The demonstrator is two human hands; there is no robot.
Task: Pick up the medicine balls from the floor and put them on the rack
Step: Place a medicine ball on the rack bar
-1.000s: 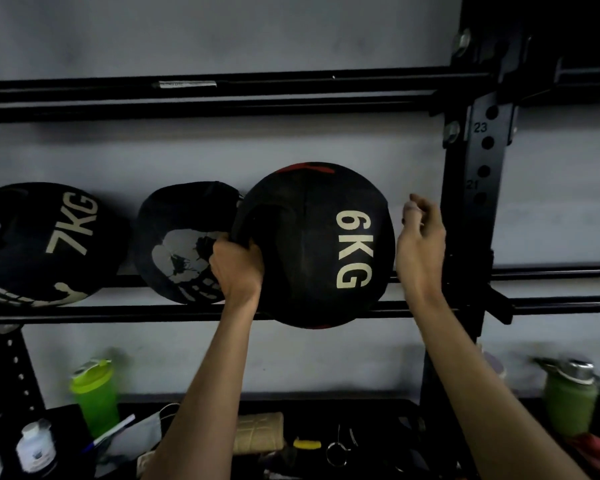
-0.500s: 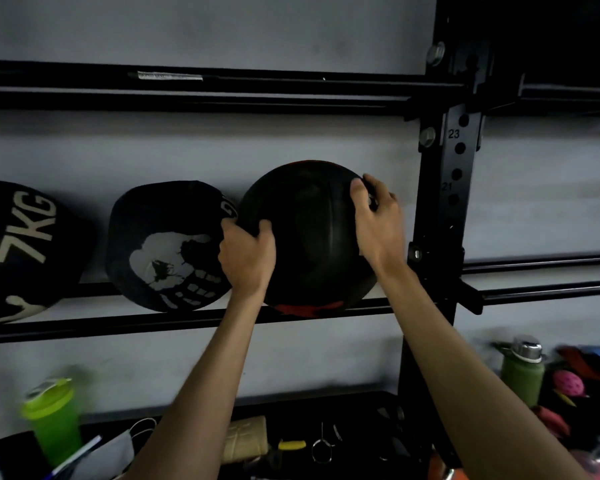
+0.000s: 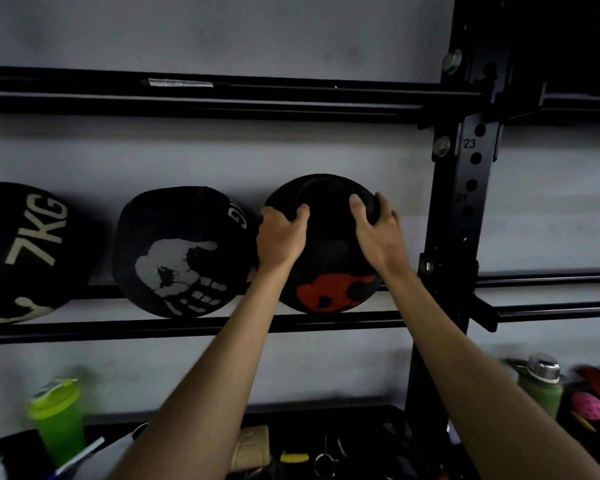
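Note:
A black medicine ball with a red print [image 3: 329, 271] rests on the rack's two horizontal bars [image 3: 343, 322], next to the black upright post [image 3: 465, 209]. My left hand [image 3: 280, 239] grips its upper left side and my right hand [image 3: 378, 233] grips its upper right side, fingers curled over the top. To its left on the same bars sit a black ball with a white handprint [image 3: 181, 252] and a black ball marked 7KG [image 3: 21, 251]. The handprint ball nearly touches the ball I hold.
An upper pair of rack bars [image 3: 222, 98] runs above the balls. Below stand a lime green shaker bottle [image 3: 58, 417], a green metal-capped bottle [image 3: 541, 386], a pink ball [image 3: 587, 405] and small clutter on a dark shelf [image 3: 319, 455]. A grey wall lies behind.
The ball has rotated: the 6KG marking went out of sight and a red print now faces me low on the ball. My right hand moved onto the ball; both hands shifted toward its top.

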